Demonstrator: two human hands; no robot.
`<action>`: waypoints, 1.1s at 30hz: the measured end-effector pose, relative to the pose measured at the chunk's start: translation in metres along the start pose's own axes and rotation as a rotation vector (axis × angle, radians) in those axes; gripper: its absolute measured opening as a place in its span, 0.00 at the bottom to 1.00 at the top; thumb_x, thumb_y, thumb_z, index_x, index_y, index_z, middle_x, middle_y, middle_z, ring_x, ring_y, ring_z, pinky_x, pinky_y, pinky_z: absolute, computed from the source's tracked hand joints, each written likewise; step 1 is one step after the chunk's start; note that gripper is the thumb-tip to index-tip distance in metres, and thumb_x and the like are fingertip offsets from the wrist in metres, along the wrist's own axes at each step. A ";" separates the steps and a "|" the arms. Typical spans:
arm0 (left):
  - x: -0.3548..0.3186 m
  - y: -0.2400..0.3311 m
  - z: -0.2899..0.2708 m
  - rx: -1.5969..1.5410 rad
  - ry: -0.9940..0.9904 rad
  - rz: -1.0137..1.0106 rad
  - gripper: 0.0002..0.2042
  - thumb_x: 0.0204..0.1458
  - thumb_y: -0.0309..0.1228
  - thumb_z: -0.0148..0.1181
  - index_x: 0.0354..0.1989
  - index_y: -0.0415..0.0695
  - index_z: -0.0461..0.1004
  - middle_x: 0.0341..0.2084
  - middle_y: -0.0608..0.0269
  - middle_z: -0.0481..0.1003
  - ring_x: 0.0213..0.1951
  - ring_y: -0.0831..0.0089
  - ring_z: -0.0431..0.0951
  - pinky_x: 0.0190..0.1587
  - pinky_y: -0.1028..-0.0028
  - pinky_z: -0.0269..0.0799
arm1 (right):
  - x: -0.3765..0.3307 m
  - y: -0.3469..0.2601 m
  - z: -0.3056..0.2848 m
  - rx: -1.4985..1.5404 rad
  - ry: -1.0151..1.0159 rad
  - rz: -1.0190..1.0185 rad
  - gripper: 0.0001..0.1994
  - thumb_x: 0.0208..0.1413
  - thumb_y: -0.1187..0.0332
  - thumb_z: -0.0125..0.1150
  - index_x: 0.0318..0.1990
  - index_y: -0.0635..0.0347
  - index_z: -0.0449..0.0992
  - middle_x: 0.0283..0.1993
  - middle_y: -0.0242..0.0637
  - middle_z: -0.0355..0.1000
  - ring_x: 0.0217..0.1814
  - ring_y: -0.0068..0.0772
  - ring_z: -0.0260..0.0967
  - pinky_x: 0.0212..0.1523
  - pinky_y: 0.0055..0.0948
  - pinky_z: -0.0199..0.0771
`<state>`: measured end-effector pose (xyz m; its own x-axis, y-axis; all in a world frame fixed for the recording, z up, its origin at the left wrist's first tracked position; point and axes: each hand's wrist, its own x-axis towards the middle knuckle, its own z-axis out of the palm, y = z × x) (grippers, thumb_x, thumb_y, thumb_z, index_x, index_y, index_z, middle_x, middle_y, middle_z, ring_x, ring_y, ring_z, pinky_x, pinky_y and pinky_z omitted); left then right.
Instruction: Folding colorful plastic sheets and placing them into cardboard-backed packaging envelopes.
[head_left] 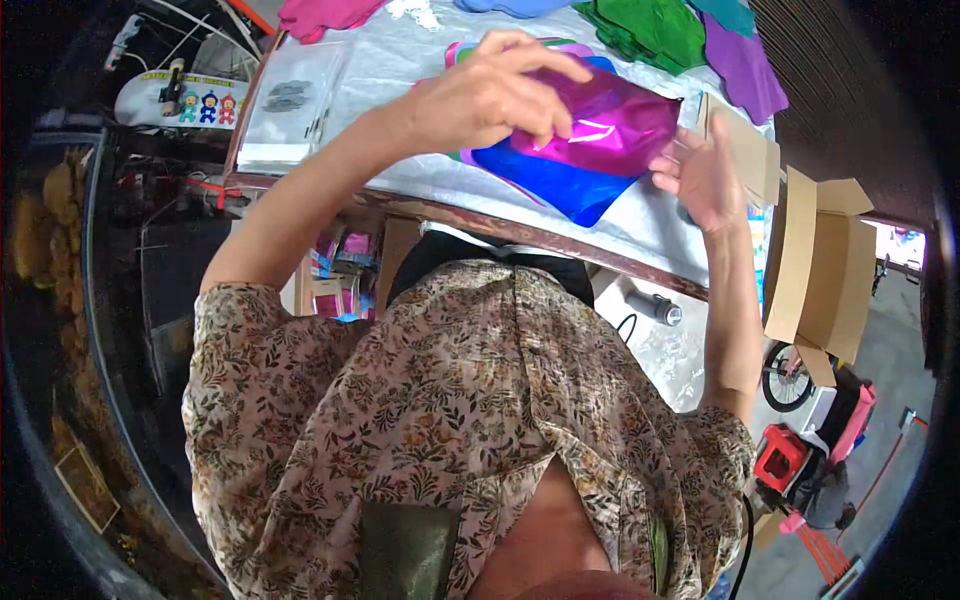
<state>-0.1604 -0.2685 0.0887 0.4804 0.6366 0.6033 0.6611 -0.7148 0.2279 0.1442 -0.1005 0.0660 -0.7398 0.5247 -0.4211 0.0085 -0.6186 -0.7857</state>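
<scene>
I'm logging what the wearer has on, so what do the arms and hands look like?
Both arms are bare below short, loose sleeves of a beige blouse with a small floral leaf print. The left hand and right hand are bare: no gloves or watch visible.

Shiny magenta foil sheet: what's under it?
Under the shiny magenta foil sheet lies a glossy blue foil sheet, on the clear plastic-covered table. The left hand covers the stack's left part; further sheets are hidden.

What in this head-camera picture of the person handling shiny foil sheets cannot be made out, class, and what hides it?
- Left hand: its fingertips curl over the purple foil sheet, so the grip beneath is hidden.
- Blue foil sheet: mostly covered by the purple one.
- Right hand: whether it touches the purple sheet's edge is unclear.
- Cardboard box: its inside faces away.
- Green sheet: cut off by the top edge.
</scene>
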 end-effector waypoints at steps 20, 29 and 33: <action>-0.101 0.039 0.032 0.192 0.303 -0.840 0.08 0.50 0.27 0.66 0.39 0.44 0.81 0.47 0.58 0.79 0.55 0.56 0.74 0.56 0.60 0.67 | -0.034 0.076 0.020 -0.253 0.370 -0.064 0.08 0.62 0.72 0.61 0.39 0.69 0.71 0.32 0.44 0.75 0.30 0.38 0.80 0.28 0.27 0.80; -0.126 -0.012 0.038 0.373 0.390 -0.920 0.05 0.49 0.23 0.61 0.35 0.39 0.78 0.39 0.48 0.76 0.46 0.49 0.74 0.52 0.57 0.69 | -0.030 0.072 0.016 -0.259 0.307 -0.049 0.08 0.62 0.74 0.60 0.37 0.70 0.68 0.31 0.48 0.74 0.33 0.44 0.81 0.32 0.32 0.84; -0.130 -0.030 0.042 0.360 0.394 -0.900 0.06 0.55 0.23 0.56 0.38 0.38 0.79 0.44 0.47 0.77 0.49 0.50 0.75 0.52 0.61 0.71 | -0.030 0.069 0.018 -0.256 0.325 -0.036 0.08 0.62 0.74 0.60 0.38 0.70 0.67 0.32 0.48 0.74 0.33 0.43 0.81 0.32 0.32 0.84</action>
<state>-0.2181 -0.3173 -0.0287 -0.4541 0.7051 0.5447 0.8447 0.1462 0.5150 0.1551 -0.1692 0.0328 -0.4921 0.7258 -0.4806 0.1843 -0.4527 -0.8724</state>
